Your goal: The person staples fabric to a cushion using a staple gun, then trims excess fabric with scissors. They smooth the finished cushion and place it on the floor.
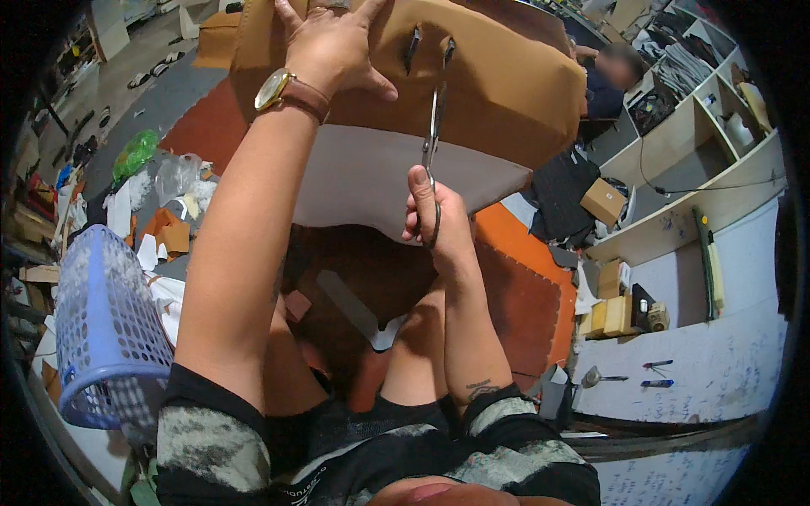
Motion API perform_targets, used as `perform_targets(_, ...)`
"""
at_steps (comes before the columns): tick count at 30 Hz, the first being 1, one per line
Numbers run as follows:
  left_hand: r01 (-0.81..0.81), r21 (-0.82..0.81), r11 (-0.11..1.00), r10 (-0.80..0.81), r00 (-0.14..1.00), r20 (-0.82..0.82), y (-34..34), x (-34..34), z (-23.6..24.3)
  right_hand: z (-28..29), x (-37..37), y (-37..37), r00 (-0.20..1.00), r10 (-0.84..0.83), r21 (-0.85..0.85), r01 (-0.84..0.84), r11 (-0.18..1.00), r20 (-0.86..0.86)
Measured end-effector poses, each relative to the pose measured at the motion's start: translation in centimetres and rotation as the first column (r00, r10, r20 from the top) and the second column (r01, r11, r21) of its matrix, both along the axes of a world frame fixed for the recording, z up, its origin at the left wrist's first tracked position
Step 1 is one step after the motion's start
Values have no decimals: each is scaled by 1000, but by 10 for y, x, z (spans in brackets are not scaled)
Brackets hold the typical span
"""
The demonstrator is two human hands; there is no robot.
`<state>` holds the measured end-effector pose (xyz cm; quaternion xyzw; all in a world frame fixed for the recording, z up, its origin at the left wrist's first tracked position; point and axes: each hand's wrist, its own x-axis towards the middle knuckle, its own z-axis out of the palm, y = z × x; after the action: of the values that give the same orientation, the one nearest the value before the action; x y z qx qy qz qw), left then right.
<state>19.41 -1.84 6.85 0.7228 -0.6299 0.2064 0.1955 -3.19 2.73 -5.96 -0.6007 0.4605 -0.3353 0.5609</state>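
A large tan cushion-like piece [498, 101], apparently covered in leather or vinyl, fills the upper middle, with a whitish underside [405, 169] facing me. Two short dark slits [413, 51] show in its tan surface. Flat on that surface, left of the slits, lies my left hand [333, 46], fingers spread and a watch [287, 93] on its wrist. My right hand [439, 215] grips a pair of metal scissors [434, 135] by the handles. Their blades point away from me, with the tips just below the right slit.
On the left stands a blue perforated plastic basket [110, 337] holding white fluffy stuffing. Scraps and a green plastic bag [135, 156] lie beyond it. At right are a pale wooden shelf [675, 169], a cardboard box [603, 201] and pens [658, 384]. Another person [607, 80] sits at the far right.
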Motion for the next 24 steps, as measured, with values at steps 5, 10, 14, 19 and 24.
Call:
perform_targets(5, -57, 95, 994, 58, 998, -8, -1, -2, 6, -1, -1, 1, 1000, 11, 6, -11, 1000, 1)
perform_targets(10, -89, 82, 993, 89, 996, 10, -12, 4, 9, 9, 5, -2, 999, -25, -2, 25, 1000, 27)
perform_targets(14, -86, 99, 991, 87, 996, 0, -11, 1, 10, 23, 8, 0, 996, -83, 15, 82, 997, 43)
perform_targets(19, -78, 142, 987, 85, 996, -39, -7, -1, 19, 6, 16, -15, 979, -198, -268, 178, 947, -52)
perform_targets(24, -86, 145, 986, 91, 995, -28, -3, -1, 19, 1, 18, -26, 963, -255, -395, 202, 896, -85)
